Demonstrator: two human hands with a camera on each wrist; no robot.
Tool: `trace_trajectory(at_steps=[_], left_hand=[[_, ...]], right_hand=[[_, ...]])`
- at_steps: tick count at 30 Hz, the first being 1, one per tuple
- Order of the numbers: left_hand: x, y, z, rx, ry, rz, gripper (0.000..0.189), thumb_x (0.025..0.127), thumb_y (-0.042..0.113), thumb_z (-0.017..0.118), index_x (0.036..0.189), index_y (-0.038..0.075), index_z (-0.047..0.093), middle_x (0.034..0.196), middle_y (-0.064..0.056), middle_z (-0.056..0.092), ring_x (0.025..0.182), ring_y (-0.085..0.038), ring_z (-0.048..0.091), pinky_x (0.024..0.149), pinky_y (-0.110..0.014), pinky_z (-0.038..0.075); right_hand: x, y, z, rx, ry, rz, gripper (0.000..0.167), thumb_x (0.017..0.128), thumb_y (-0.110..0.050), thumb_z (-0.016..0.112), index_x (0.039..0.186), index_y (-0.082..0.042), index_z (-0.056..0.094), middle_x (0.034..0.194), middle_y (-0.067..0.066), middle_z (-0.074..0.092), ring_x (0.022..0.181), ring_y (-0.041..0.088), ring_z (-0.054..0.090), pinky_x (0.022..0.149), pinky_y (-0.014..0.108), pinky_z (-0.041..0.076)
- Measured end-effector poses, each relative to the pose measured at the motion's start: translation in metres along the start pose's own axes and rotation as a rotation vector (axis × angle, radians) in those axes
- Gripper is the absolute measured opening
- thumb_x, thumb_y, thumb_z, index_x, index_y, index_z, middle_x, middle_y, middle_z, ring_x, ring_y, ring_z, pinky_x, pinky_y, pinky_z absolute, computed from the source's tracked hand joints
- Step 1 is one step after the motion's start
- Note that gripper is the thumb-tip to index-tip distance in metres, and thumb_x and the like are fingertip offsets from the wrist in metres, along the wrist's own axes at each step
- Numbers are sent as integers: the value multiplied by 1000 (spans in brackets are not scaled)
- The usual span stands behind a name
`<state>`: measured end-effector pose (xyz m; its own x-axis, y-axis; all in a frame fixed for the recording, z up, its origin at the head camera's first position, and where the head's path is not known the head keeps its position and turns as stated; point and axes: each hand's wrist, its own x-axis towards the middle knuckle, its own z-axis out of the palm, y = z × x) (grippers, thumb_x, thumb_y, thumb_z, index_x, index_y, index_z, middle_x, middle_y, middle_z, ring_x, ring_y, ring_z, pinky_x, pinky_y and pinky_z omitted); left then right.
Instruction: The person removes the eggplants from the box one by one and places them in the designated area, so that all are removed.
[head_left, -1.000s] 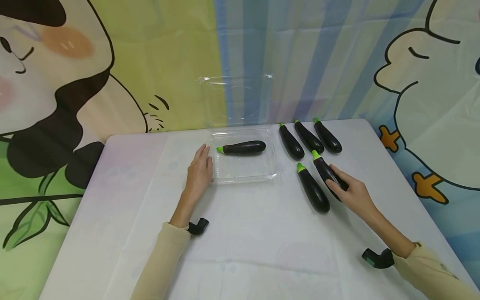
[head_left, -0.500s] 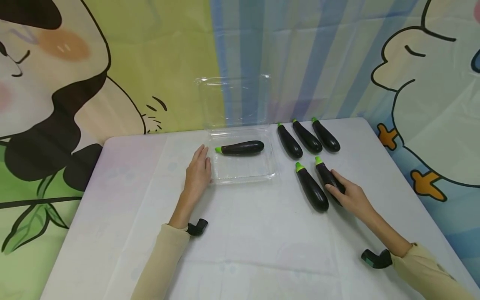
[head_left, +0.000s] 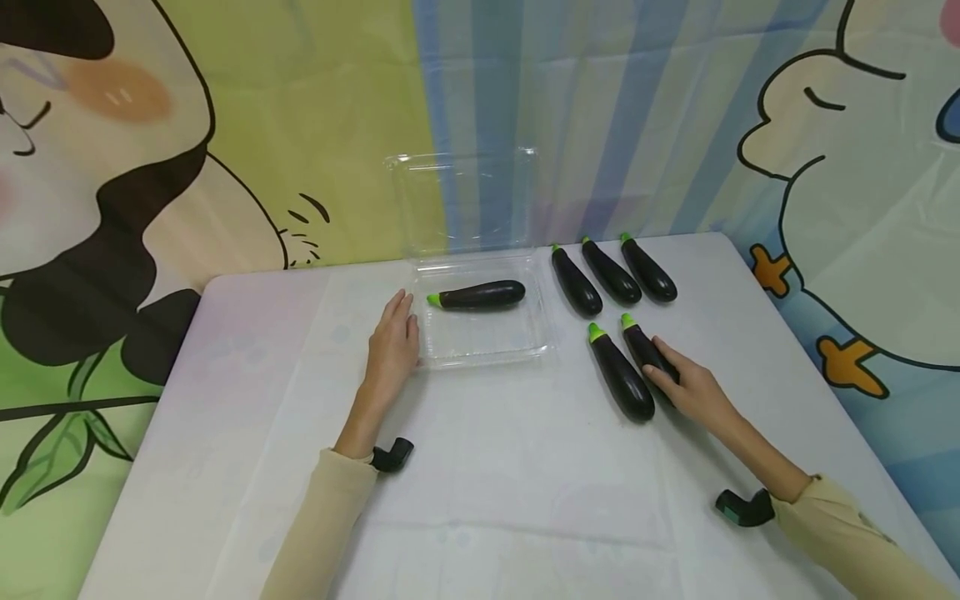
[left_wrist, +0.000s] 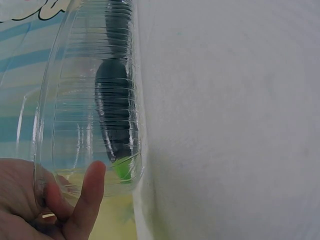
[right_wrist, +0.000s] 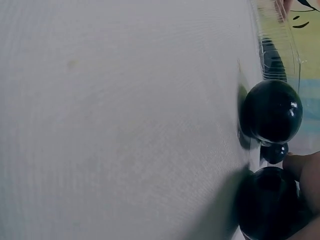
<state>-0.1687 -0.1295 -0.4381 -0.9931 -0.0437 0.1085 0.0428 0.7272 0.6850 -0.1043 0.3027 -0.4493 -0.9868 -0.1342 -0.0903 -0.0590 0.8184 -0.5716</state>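
My right hand (head_left: 692,390) grips a dark eggplant (head_left: 643,343) with a bright green stem end, thumb on one side and fingers on the other. A second eggplant (head_left: 621,373) lies close on its left. In the right wrist view the rounded end of the gripped eggplant (right_wrist: 270,202) shows beside the fingers. My left hand (head_left: 392,343) rests with extended fingers along the left side of a clear plastic clamshell box (head_left: 480,354). Inside the box one eggplant (head_left: 480,296) lies crosswise, green end to the left. Through the box wall it shows in the left wrist view.
Several eggplants form a slanted row at the back right, the nearest to the box being one eggplant (head_left: 576,282). The box's clear lid (head_left: 465,200) stands raised against the printed backdrop (head_left: 600,108). A white cloth covers the table (head_left: 510,483).
My right hand has drawn its eggplant slightly toward me, away from the back row and alongside the neighbouring eggplant. The left hand stays at the box. The head view has shifted a little.
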Motion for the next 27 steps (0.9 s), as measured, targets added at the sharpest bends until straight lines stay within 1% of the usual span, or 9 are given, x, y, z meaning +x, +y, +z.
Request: trace_trajectory(at_steps=[4, 7, 14, 17, 20, 21, 24, 25, 27], left_hand=[[0, 0, 0, -2, 9, 2, 45, 103, 12, 42, 146, -2, 39, 157, -15, 32, 140, -35, 39, 110, -50, 40], [0, -1, 0, 3, 14, 5, 45, 103, 12, 42, 145, -3, 39, 156, -16, 33, 140, -35, 40, 108, -50, 42], [0, 0, -1, -5, 3, 3, 45, 104, 14, 41, 147, 0, 38, 158, -14, 31, 140, -34, 39, 107, -49, 44], [0, 1, -1, -4, 0, 7, 45, 104, 14, 40, 147, 0, 38, 158, -13, 31, 138, -33, 43, 104, -49, 46], [1, 1, -1, 3, 1, 6, 45, 104, 14, 40, 147, 1, 38, 158, -13, 31, 130, -33, 52, 92, -46, 54], [1, 1, 0, 4, 1, 4, 45, 104, 14, 41, 147, 1, 38, 158, -13, 31, 127, -32, 54, 86, -44, 56], [1, 1, 0, 10, 4, 1, 45, 103, 14, 41, 147, 1, 38, 158, -13, 31, 122, -31, 58, 76, -40, 58], [0, 0, 0, 14, 6, 2, 45, 103, 14, 42, 147, 1, 38, 158, -13, 31, 123, -31, 57, 77, -40, 57], [0, 0, 0, 14, 5, 0, 46, 103, 14, 42, 147, 1, 38, 158, -13, 31, 121, -31, 58, 73, -38, 58]], right_hand=[[2, 3, 0, -36, -15, -65, 65, 104, -30, 44, 150, 9, 21, 152, 35, 26, 137, 53, 29, 111, 63, 29], [4, 3, -1, -47, -38, -78, 66, 105, -31, 40, 150, 10, 17, 153, 36, 23, 139, 54, 27, 111, 64, 27], [3, 3, -6, -38, -66, -57, 69, 105, -35, 39, 151, 10, 14, 153, 36, 19, 139, 55, 24, 111, 66, 26], [3, 4, -6, -40, -70, -39, 71, 105, -38, 38, 151, 10, 13, 153, 36, 19, 139, 55, 24, 110, 66, 26], [3, 6, -7, -42, -78, -20, 73, 104, -41, 38, 151, 8, 13, 154, 35, 18, 140, 55, 23, 111, 66, 25], [4, 7, -7, -43, -78, -18, 73, 104, -42, 38, 152, 8, 13, 154, 35, 18, 140, 55, 23, 111, 66, 25], [5, 8, -8, -43, -84, -10, 74, 104, -43, 39, 152, 8, 13, 155, 35, 18, 140, 55, 22, 111, 66, 24], [5, 8, -8, -44, -84, -12, 75, 103, -43, 39, 152, 8, 13, 154, 35, 18, 140, 55, 23, 111, 66, 25], [5, 7, -10, -48, -75, -21, 75, 103, -42, 41, 152, 8, 13, 154, 35, 19, 140, 55, 23, 110, 66, 25]])
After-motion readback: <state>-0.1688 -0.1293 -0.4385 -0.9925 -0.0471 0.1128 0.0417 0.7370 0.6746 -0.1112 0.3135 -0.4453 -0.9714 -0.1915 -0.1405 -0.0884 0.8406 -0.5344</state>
